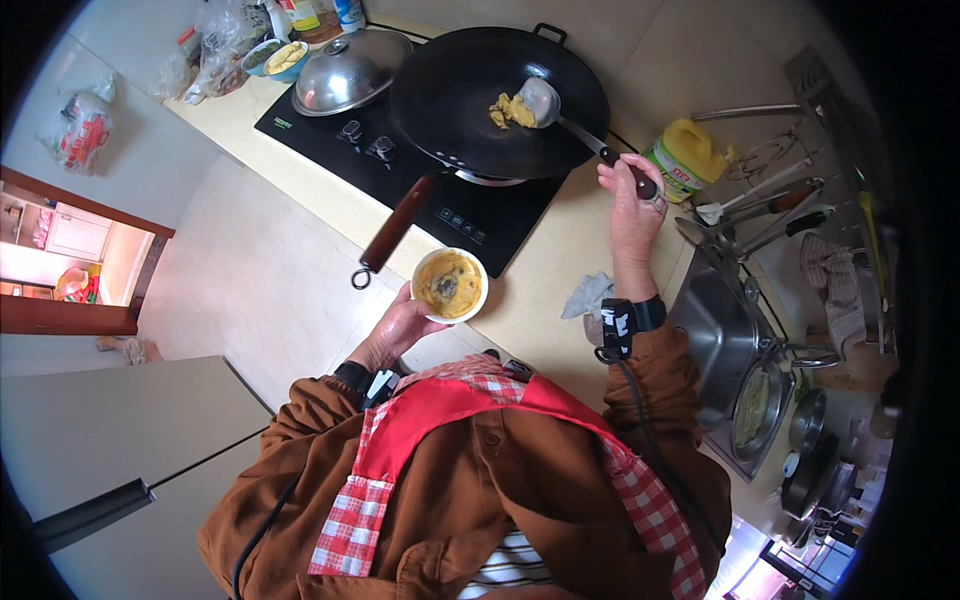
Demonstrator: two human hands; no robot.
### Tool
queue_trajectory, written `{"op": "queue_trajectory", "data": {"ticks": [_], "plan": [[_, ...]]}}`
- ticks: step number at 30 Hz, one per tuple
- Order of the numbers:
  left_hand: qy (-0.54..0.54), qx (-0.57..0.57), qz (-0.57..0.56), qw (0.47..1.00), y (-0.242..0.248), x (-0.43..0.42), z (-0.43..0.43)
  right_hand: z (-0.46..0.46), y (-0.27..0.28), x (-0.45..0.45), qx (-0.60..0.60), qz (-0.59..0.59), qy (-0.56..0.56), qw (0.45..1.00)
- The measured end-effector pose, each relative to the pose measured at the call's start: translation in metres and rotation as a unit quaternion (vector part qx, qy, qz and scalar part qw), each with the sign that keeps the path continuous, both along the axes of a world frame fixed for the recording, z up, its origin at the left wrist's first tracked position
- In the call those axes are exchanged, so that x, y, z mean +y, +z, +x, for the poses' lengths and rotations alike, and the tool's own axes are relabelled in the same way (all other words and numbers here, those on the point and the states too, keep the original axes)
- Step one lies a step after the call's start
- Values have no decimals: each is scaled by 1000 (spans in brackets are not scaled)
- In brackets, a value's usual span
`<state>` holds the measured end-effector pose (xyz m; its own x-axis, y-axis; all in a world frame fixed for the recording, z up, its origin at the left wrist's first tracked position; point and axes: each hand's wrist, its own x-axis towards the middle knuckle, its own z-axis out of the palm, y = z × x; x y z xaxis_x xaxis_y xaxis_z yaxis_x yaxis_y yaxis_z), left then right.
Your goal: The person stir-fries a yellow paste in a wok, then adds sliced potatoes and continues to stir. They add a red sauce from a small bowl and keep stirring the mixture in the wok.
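Note:
My right hand grips the dark handle of a metal ladle, its bowl resting in a black wok against a small heap of yellow food. The wok sits on a black glass cooktop, with its wooden handle pointing towards me. Lower down, my left hand holds a white bowl by its rim and side, just past the counter edge. Yellow residue with a dark patch coats the inside of the bowl.
Left of the wok lies a domed metal lid, beside two small bowls of food and plastic bags. To the right are a yellow jug, hanging utensils, a crumpled cloth and a steel sink with a metal basin.

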<state>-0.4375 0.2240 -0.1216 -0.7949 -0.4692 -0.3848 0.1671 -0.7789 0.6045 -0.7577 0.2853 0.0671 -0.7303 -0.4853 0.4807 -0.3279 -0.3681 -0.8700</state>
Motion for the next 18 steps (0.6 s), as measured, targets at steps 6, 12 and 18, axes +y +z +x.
{"op": "queue_trajectory", "data": {"ticks": [6,12,18], "plan": [[57,-18,6,998,-22,-51,76,29,-19,-18,-55,6,-14,998],[90,3,-23,996,-24,-125,142,74,-43,3,-36,144,-80,986],[97,50,-43,993,-6,-197,185,159,45,-4,239,224,-291,899]]}}
